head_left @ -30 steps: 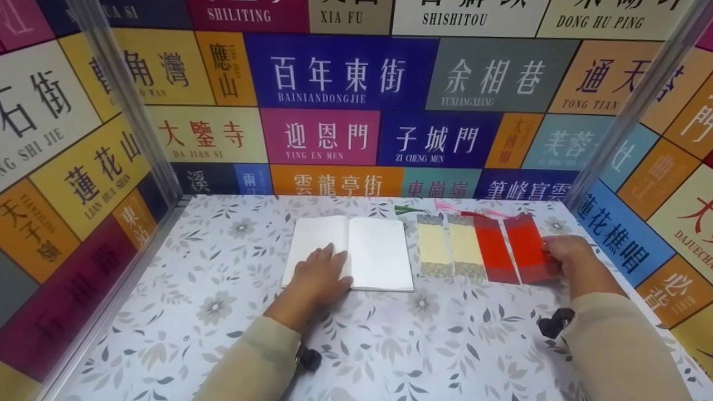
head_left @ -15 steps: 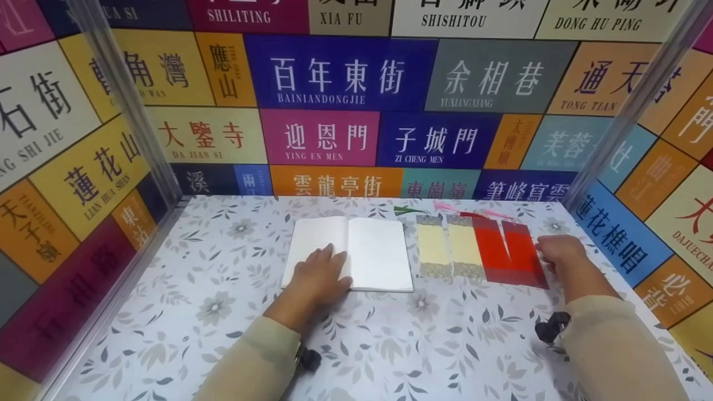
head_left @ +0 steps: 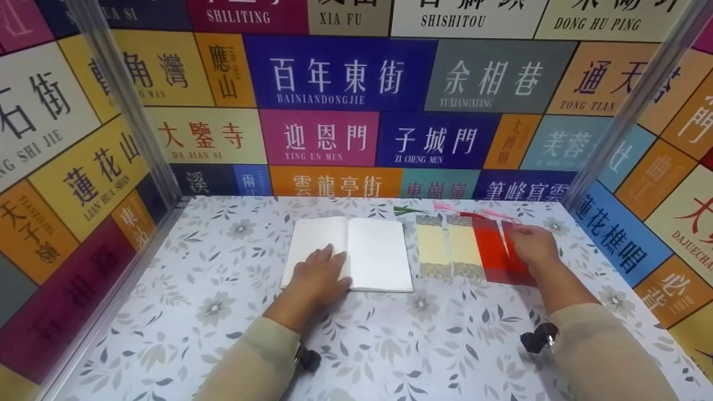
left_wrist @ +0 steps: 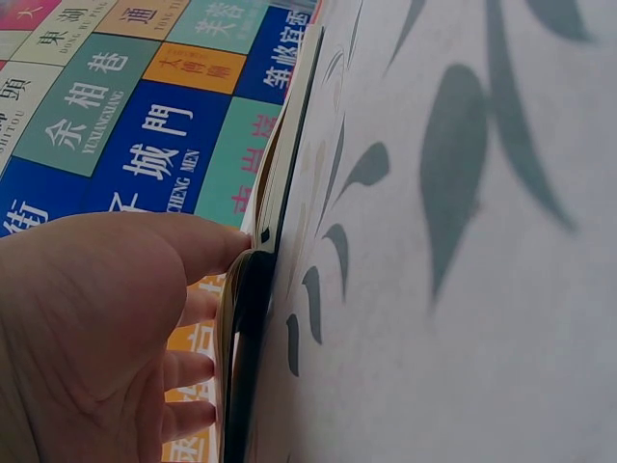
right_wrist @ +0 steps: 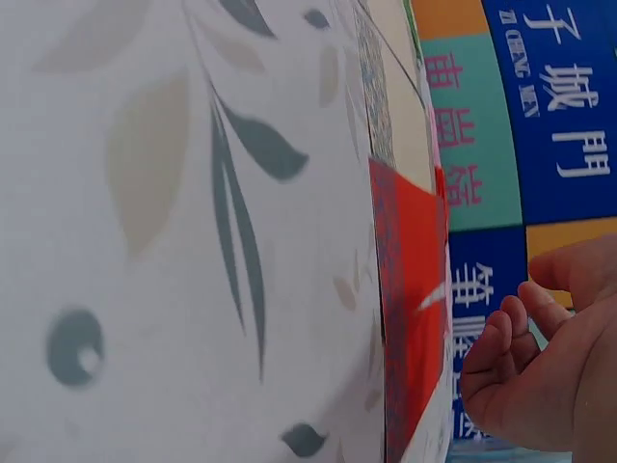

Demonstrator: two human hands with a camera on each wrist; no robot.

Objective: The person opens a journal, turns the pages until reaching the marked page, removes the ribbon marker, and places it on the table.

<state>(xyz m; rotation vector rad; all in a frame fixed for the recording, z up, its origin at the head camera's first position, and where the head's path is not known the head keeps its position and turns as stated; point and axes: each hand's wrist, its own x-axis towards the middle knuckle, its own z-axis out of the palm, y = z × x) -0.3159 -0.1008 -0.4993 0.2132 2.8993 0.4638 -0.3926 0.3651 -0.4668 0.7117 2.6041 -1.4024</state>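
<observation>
An open book with blank white pages (head_left: 381, 253) lies on the table. My left hand (head_left: 321, 274) rests on its left page, fingers spread and thumb near the lower edge; in the left wrist view the thumb and fingertips touch the book. To the right are two cream bookmarks, one (head_left: 433, 245) beside the other (head_left: 464, 244), and then two red ones. My right hand (head_left: 532, 245) is over the right red bookmark (head_left: 517, 273) and hides part of it. In the right wrist view its fingers curl loosely, with nothing between them. The left red bookmark (head_left: 490, 248) touches its neighbour's lower part.
Green (head_left: 409, 210), red (head_left: 472, 215) and pink tassels (head_left: 445, 206) trail from the bookmarks' tops. The table (head_left: 390, 351) has a white leaf-patterned cover. Sign-covered panels (head_left: 340, 72) close in the back and sides, with clear corner posts (head_left: 618, 106).
The right hand has let go of the right red bookmark, after shifting it left against the other red one, and has moved left over it. The left hand stays on the book.
</observation>
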